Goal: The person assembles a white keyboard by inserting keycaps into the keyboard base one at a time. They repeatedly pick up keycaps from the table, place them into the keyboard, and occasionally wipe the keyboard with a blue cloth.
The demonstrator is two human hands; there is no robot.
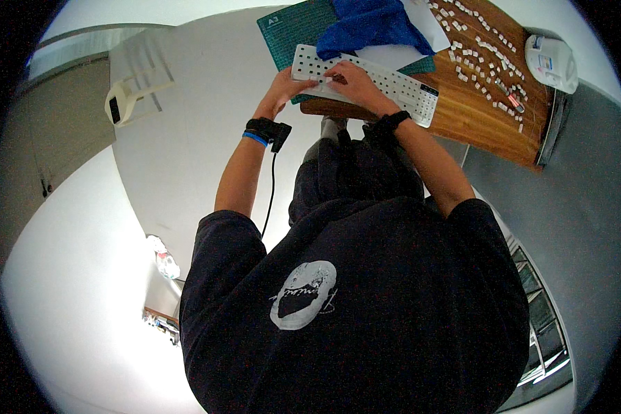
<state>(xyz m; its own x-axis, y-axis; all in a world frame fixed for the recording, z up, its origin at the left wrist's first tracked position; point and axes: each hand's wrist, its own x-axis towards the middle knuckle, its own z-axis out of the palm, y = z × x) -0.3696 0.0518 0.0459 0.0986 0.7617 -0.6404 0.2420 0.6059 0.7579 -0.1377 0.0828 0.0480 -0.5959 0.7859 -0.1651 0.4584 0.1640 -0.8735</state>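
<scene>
At the near edge of the wooden surface point(493, 134), a white keyboard frame point(365, 81) lies across the corner of a green cutting mat point(289, 27), most of its keycaps removed so that rows of bare switch sockets show. The left hand point(287, 84) grips the left end of the keyboard frame, fingers curled over its edge, steadying it. The right hand point(355, 79) rests on the middle of the frame with fingertips drawn together over one socket; whether they pinch a keycap cannot be told at this size. A black band sits on each wrist, and a cable hangs from the left one.

Loose white keycaps point(483, 58) lie scattered over the wood to the right, well apart from the frame. A blue cloth point(369, 24) lies bunched just beyond the keyboard, partly on the mat. A white container point(550, 62) stands at the far right edge.

Judged from the hand positions, the step in hand is work on a single key position. To do it well:
- Keep the left hand pressing the frame flat so it does not slide on the mat.
- Align the fingertips squarely over the socket; apply force straight along the switch stem, not at a tilt.
- Keep the loose keycaps clear of the right forearm to avoid sweeping them off the surface.
</scene>
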